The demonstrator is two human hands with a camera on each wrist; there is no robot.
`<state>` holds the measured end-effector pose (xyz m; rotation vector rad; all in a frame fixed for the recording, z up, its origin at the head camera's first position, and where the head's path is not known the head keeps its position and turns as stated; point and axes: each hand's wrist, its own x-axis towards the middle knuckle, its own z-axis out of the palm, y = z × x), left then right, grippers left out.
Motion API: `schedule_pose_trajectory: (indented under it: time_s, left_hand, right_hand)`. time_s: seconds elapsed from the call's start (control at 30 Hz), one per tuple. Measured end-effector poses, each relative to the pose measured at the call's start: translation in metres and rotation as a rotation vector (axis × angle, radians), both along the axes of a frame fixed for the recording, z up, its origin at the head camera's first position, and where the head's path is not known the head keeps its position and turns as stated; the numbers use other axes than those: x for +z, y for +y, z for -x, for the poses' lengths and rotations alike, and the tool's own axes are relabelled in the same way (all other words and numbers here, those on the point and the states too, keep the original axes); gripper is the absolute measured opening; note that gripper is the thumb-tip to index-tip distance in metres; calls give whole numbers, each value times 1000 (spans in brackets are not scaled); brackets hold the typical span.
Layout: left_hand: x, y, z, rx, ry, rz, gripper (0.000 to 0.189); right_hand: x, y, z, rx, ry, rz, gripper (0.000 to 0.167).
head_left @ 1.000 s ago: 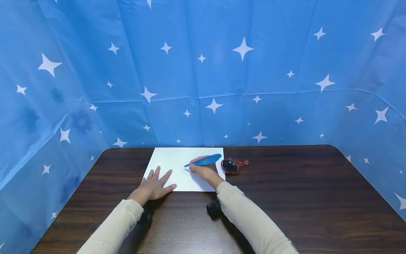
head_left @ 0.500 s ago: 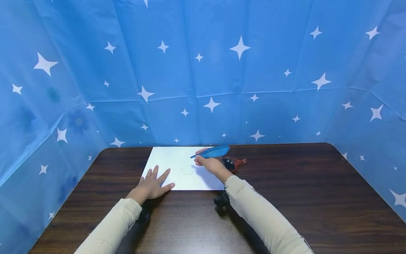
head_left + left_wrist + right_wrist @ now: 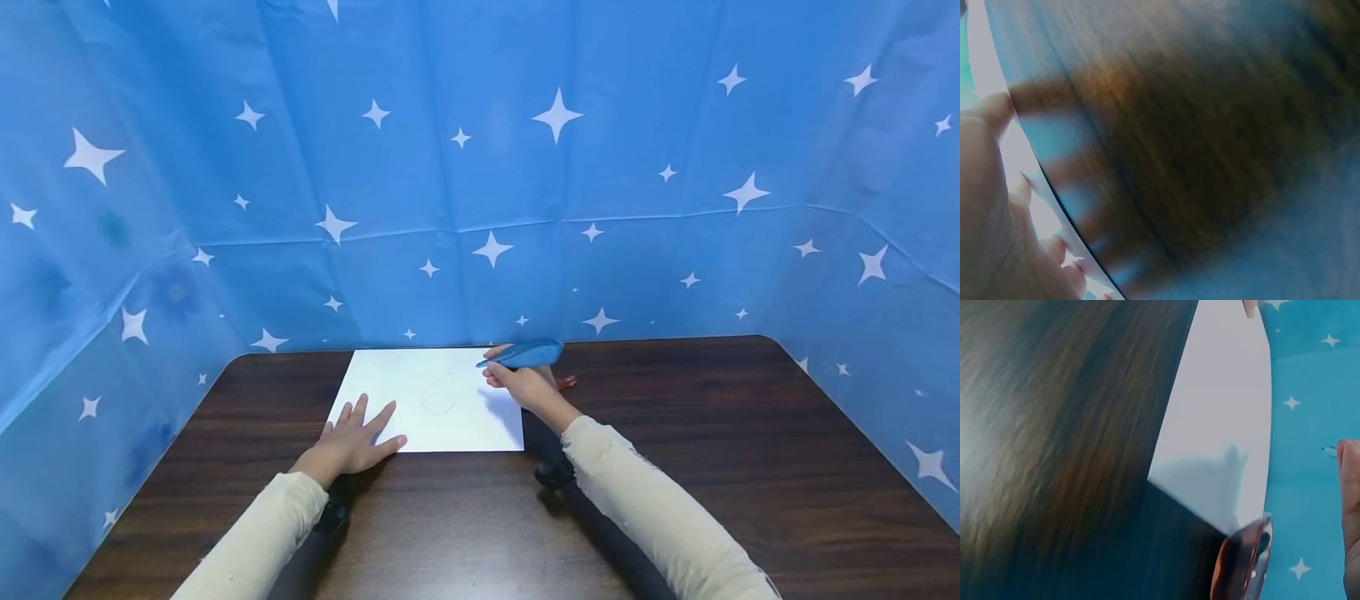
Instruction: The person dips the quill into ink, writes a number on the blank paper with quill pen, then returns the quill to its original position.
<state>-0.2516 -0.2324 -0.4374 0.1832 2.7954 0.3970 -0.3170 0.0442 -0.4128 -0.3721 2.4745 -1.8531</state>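
Note:
My right hand (image 3: 531, 387) pinches a blue feather quill pen (image 3: 534, 353) above the right part of a white sheet of paper (image 3: 405, 365), its tip pointing left. On the sheet a thin curved line (image 3: 437, 400) forms a shape like a 6. My left hand (image 3: 348, 443) rests spread on the sheet's lower left corner. Behind my right hand, a reddish-brown dish is mostly hidden in the head view, only its handle (image 3: 566, 382) showing. The right wrist view shows the dish (image 3: 1235, 565) beside the paper's corner, and the pen's tip (image 3: 1329, 451) at my fingers.
A dark wood table (image 3: 675, 450) carries the paper near its far edge. Behind and on both sides hangs a blue curtain (image 3: 510, 167) with white stars. Dark wrist cameras sit under both sleeves, the right one (image 3: 555, 473) close over the table.
My right hand has moved right and slightly away with the quill pen, lifting from the paper and uncovering the 6-shaped line. It now covers most of the dish. My left hand stays on the sheet.

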Motion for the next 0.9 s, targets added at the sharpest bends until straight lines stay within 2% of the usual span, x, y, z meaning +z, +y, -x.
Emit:
schedule_pose_trajectory:
  time_s: [0.1,0.2,0.3,0.37,0.5,0.63,0.77,0.9]
  left_hand:
    - [0,-1,0,0,6,-1,75]
    - [-1,-2,0,1,12,-3,76]
    - [-1,-2,1,1,10,-2,76]
    - [-1,-1,1,0,8,0,76]
    - [-2,-1,1,0,11,7,75]
    - [-2,-1,1,-4,14,9,75]
    - [-1,0,1,-4,13,10,75]
    - [0,0,1,-2,15,9,75]
  right_hand:
    - [0,9,-3,56,69,47,21]
    - [-2,20,-3,109,216,46,16]
    - [-2,30,-3,118,340,-54,14]
    - [-2,35,-4,90,392,-154,14]
    - [2,45,-7,42,412,-268,16]
    - [4,57,-9,-3,415,-290,20]
    - [3,69,-6,15,386,-223,26]
    - [2,80,-4,86,309,-67,30]
